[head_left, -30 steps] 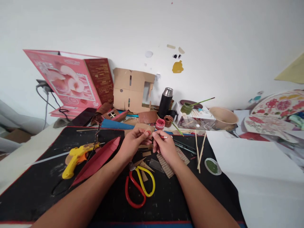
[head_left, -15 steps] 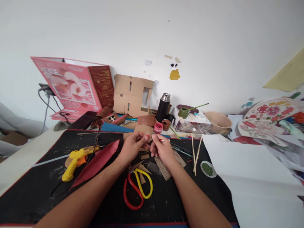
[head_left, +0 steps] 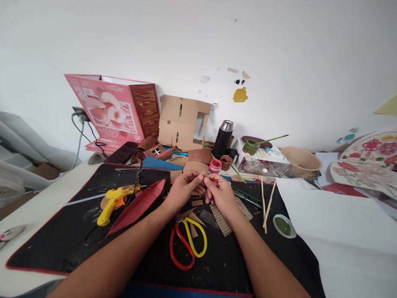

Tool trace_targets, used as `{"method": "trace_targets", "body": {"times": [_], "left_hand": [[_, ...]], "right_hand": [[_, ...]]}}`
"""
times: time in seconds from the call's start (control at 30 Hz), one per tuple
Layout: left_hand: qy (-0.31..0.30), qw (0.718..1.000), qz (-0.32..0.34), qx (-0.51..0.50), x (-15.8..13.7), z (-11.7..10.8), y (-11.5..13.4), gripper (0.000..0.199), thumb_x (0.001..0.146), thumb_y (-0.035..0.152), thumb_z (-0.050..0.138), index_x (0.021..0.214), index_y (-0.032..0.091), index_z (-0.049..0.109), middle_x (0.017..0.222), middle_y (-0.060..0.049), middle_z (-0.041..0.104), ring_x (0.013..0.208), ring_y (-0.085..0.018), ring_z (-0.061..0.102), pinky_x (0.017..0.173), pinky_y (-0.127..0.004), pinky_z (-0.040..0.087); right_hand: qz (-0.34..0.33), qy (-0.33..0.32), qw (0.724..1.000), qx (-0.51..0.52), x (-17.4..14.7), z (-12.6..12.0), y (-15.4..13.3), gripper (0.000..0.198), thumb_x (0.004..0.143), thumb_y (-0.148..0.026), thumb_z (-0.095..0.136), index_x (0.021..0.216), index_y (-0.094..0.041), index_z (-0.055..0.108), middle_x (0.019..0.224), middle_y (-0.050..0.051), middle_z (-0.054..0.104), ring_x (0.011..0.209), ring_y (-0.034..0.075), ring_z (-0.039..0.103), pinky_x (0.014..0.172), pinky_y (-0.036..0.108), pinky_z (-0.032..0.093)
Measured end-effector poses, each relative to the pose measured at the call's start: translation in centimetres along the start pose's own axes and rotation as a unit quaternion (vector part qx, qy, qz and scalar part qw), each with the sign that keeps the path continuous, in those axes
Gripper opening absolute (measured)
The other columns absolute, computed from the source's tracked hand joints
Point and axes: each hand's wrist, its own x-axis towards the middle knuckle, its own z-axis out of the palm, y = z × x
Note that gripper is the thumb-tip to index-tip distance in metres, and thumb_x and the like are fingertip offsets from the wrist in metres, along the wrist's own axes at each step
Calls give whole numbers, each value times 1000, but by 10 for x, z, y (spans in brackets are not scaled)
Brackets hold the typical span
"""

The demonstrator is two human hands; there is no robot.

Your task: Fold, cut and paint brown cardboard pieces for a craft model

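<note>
Over the middle of the black mat, my left hand [head_left: 185, 189] pinches a small piece of brown cardboard [head_left: 203, 173] between thumb and fingers. My right hand [head_left: 222, 198] is closed right beside it, fingertips at the same piece. A thin red stick with a pale end [head_left: 218, 180] pokes out from the right fingers; its kind is unclear. Below the hands lie scissors [head_left: 186, 244] with one red and one yellow handle, beside cardboard scraps [head_left: 194, 230]. Corrugated cardboard [head_left: 222, 219] sits under my right wrist.
A yellow glue gun [head_left: 113, 203] and a folded red piece [head_left: 139, 207] lie left. Behind stand a black flask [head_left: 223, 138], a red paint jar [head_left: 215, 166] and a cardboard panel [head_left: 184, 124]. Wooden sticks [head_left: 268, 207] and a green paint lid [head_left: 283, 226] lie right.
The whole scene has shifted to the right in view as my head turned left. Both hands stay together, still gripping the small cardboard piece, with only slight finger movement.
</note>
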Motion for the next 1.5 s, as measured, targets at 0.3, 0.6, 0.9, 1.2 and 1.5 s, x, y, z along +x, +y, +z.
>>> {"method": "trace_targets", "body": {"times": [0.3, 0.6, 0.9, 1.2, 1.5], "left_hand": [[2, 1000, -2, 1, 2, -2, -4, 58, 71, 70, 87, 87, 17, 68, 69, 0, 73, 61, -16, 71, 63, -28, 61], [15, 1000, -5, 0, 3, -4, -2, 58, 70, 67, 89, 91, 16, 70, 71, 0, 74, 62, -16, 70, 62, -27, 59], [28, 1000, -9, 9, 4, -4, -2, 56, 69, 65, 90, 90, 17, 69, 72, 1, 73, 60, -14, 69, 61, -26, 58], [24, 999, -24, 2, 1, -1, 3, 58, 67, 67, 90, 90, 17, 71, 72, 0, 74, 62, -15, 70, 62, -26, 58], [12, 999, -29, 13, 1, 0, 5, 58, 67, 67, 90, 92, 17, 72, 72, -1, 74, 63, -16, 70, 64, -27, 58]], "right_hand": [[1, -8, 1000, -12, 0, 2, 3, 39, 91, -58, 67, 96, -19, 62, 44, -8, 54, 34, 12, 50, 37, 19, 34], [5, -3, 1000, 0, 1, 4, 4, 41, 90, -59, 66, 96, -19, 63, 45, -8, 55, 34, 12, 53, 35, 20, 32], [14, -3, 1000, 17, 3, 4, 4, 40, 90, -58, 66, 100, -20, 62, 44, -10, 55, 33, 13, 52, 36, 21, 33], [12, -4, 1000, 14, 2, 3, 2, 36, 90, -56, 66, 95, -20, 60, 43, -11, 51, 34, 12, 52, 37, 20, 34], [19, -2, 1000, 16, 2, 3, 5, 37, 89, -57, 66, 94, -21, 58, 44, -11, 52, 34, 12, 52, 35, 19, 31]]}}
